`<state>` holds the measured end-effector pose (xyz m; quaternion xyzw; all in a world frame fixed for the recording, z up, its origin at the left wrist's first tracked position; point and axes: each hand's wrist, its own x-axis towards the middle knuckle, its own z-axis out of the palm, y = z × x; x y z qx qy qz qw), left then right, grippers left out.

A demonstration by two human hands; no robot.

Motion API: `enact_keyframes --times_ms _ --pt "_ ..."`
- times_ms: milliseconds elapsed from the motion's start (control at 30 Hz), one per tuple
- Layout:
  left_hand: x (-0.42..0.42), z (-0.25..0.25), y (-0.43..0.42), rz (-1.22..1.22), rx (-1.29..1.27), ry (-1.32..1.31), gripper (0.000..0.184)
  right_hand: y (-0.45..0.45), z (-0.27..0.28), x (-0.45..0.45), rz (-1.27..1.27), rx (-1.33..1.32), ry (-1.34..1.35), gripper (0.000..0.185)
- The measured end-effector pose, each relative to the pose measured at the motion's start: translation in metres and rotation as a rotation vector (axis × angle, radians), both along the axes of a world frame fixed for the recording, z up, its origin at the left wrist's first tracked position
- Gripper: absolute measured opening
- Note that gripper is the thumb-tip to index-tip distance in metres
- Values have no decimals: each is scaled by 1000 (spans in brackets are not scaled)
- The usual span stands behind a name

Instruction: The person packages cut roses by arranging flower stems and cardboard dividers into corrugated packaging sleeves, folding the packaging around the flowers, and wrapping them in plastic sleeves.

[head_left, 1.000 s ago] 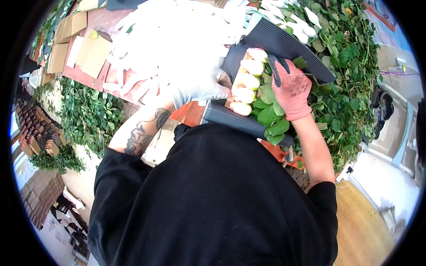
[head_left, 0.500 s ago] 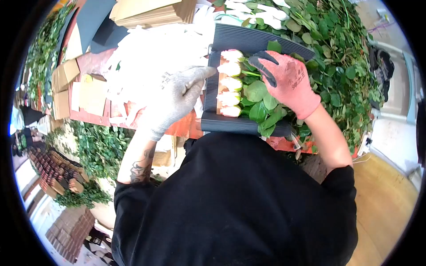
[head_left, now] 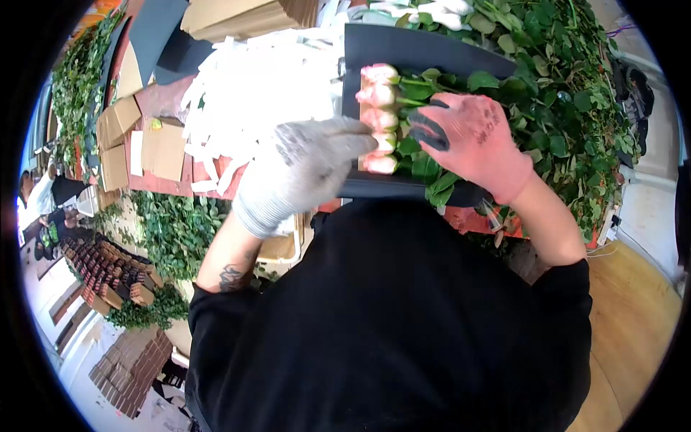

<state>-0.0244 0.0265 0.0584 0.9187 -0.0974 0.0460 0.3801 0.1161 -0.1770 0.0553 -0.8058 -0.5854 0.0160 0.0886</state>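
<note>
Several pale pink roses (head_left: 378,94) lie side by side, heads to the left, on a strip of brown cardboard over a black ridged holder (head_left: 425,49). My left hand (head_left: 302,162), in a whitish glove, has its fingers stretched out, with the fingertips touching a rose head near the lower end of the row. My right hand (head_left: 468,140), in a pink glove with black fingertips, has its fingers curled together over the green stems and leaves (head_left: 426,167), just right of the heads. It appears closed on a rose stem, though the fingertips partly hide the grip.
White paper strips (head_left: 252,93) are heaped left of the holder. Stacked cardboard (head_left: 245,18) and folded boxes (head_left: 119,137) lie farther left. Leafy stems (head_left: 568,108) cover the table's right side. Wrapped bunches (head_left: 108,266) and a person (head_left: 54,191) are at the far left.
My left hand has moved down and right, from beside the upper roses to the lower ones. My right hand has shifted slightly down, its fingers now more curled.
</note>
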Motion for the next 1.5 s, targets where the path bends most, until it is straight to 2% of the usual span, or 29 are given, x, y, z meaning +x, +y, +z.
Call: enact_keyframes --times_ms 67,133,233,267,433,500,600,700,767,867,933,1033,1133,1167,1233,1267,1300,1367,1400,1433,1500 --pt "4 -9 8 -29 71 -95 26 -6 1 -10 27 37 -32 30" --pt "15 -17 6 -29 144 -140 22 -7 -10 -17 83 -195 35 31" --pt "30 -33 -1 -118 184 -97 18 -3 -32 -20 144 -305 52 30" --pt "32 -42 -1 -125 159 -66 18 -1 -36 -20 133 -305 109 27" --pt "34 -57 1 -167 131 -67 20 0 -39 -19 256 -289 74 26" --pt "35 -61 4 -169 125 -62 20 -2 -43 -18 271 -129 51 29" --pt "36 -56 3 -173 127 -46 20 5 -37 -20 254 -293 77 40" --pt "36 -61 3 -170 122 -52 19 5 -50 -20 237 -169 95 35" --pt "36 -61 3 -168 106 -65 19 13 -50 -19 203 -223 137 31" --pt "33 -53 0 -183 153 23 19 19 -53 -17 130 -273 234 27" --pt "26 -47 -7 -122 361 69 24 18 -50 -19 102 -267 285 26" --pt "-9 -17 -29 -51 285 -35 31 10 -40 -21 110 -361 242 25" --pt "-36 -25 -48 66 234 32 36 0 -35 -13 368 29 122 22" --pt "-38 -28 -49 90 228 30 36 2 -29 -12 391 21 118 22" --pt "-42 -31 -53 106 265 60 35 13 -7 -19 158 -190 240 21" --pt "-43 -31 -53 131 262 60 35 12 -7 -24 140 32 -24 21" --pt "-42 -31 -54 132 307 59 33 16 -13 -24 162 29 -27 21" --pt "-41 -33 -55 150 349 52 33 21 -27 -19 163 -285 -60 23" --pt "-42 -35 -56 166 364 39 27 19 -31 -19 162 -302 -50 32" --pt "-42 -37 -56 180 378 27 22 18 -32 -19 165 -305 -51 32" --pt "-41 -36 -57 174 358 60 27 18 -34 -21 178 -247 -77 33"
